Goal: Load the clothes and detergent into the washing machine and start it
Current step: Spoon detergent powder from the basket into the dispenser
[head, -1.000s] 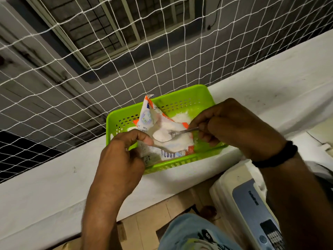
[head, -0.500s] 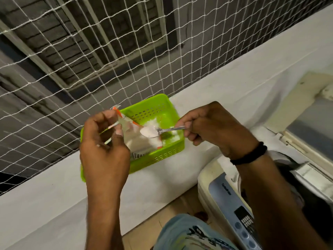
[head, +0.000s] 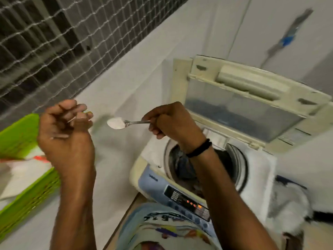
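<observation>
My right hand grips a metal spoon heaped with white detergent powder, held level above the ledge just left of the washing machine. The top-loading machine's lid stands open, and dark clothes lie in the drum under my right wrist. My left hand is curled into a fist above the green basket, with nothing clearly in it. The white and orange detergent packet lies in the basket.
The basket sits on a white ledge below a white net. The machine's control panel with red lights faces me. A white wall with a pipe stands behind the machine.
The view has swung right to the machine. My right hand lifted the filled spoon out of the packet and carried it right. My left hand released the packet, which now lies in the basket.
</observation>
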Available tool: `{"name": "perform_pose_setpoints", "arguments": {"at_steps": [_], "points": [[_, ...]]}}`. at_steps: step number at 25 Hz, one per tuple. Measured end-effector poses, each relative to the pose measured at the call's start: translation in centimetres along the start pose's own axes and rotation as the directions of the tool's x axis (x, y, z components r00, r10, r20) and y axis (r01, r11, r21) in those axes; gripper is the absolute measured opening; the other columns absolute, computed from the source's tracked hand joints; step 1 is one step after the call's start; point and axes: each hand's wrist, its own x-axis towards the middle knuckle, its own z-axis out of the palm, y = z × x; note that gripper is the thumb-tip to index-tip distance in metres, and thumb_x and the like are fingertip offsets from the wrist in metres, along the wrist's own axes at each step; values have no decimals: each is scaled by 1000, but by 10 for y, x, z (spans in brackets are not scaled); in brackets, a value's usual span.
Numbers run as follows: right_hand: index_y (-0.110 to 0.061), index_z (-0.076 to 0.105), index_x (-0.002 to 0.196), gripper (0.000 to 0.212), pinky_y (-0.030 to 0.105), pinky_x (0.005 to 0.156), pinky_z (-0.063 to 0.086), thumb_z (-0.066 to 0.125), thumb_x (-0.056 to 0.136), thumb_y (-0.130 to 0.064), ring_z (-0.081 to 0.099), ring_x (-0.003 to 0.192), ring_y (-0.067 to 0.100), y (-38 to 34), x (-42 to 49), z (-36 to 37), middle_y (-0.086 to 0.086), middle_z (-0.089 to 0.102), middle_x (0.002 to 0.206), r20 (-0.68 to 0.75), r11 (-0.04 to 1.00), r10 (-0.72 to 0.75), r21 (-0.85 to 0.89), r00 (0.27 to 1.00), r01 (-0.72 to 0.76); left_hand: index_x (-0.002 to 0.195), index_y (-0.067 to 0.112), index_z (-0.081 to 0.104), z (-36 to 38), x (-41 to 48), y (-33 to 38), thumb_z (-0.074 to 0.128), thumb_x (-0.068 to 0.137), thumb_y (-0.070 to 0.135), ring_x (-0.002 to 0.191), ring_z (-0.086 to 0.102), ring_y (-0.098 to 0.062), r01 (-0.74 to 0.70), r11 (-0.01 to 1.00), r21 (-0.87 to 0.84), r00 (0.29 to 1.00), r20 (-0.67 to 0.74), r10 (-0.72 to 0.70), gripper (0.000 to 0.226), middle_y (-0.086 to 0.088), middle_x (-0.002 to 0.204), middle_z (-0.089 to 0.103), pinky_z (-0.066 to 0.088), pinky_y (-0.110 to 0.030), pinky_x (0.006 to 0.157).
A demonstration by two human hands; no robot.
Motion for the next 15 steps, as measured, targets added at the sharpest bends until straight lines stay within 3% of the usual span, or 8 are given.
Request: {"name": "perform_pose_setpoints", "arguments": {"at_steps": [3,6,7,9,11,13,15], "points": [[-24,73,65,26,24,48,53,52,70,-10,61,44,10,46,-2,-44,2,67,53,-165,999,27,-20,986,-31,94,24,62,61,-19,-34,59,81,-1,82,67,-18,232,967,-108,970,98,-222,28,4,88,72,55,-29,76],[-24,77,65,28,29,50,55,53,71,-12,63,47,13,105,-4,-85,1,68,52,-345,990,139,23,928,-139,92,20,66,115,-42,-84,63,82,-5,73,65,-18,526,849,-54,837,209,-506,27,-2,85,72,54,-26,67],[-29,78,65,29,33,54,59,52,70,-15,65,51,17,124,-6,-98,2,69,55,-397,984,175,36,901,-176,93,19,67,133,-50,-104,62,83,-5,72,66,-19,636,771,-14,750,247,-614,26,-3,86,72,54,-26,67],[-35,77,64,31,40,63,62,51,68,-18,68,58,23,165,-11,-123,2,70,57,-489,971,232,62,841,-231,93,17,65,165,-69,-146,57,91,0,73,66,-19,828,553,93,504,309,-807,19,-5,90,71,53,-27,69],[-28,78,70,28,48,75,61,54,71,-15,71,70,31,204,-13,-142,5,73,64,-572,952,281,65,771,-298,96,12,65,190,-90,-184,52,96,10,74,61,-20,923,346,169,271,355,-895,13,-10,94,67,50,-29,69],[-17,79,88,24,51,83,58,58,79,-10,71,84,35,238,-10,-152,13,76,81,-637,922,350,104,687,-374,111,9,63,210,-107,-214,51,99,22,84,61,-24,947,221,233,131,351,-927,21,-14,104,63,52,-31,75],[-12,78,97,22,41,89,56,59,86,-8,70,90,33,263,-5,-153,14,76,93,-711,895,366,94,600,-435,125,11,57,224,-119,-232,51,100,33,95,61,-28,963,138,233,54,334,-941,34,-17,116,59,53,-37,88]]}}
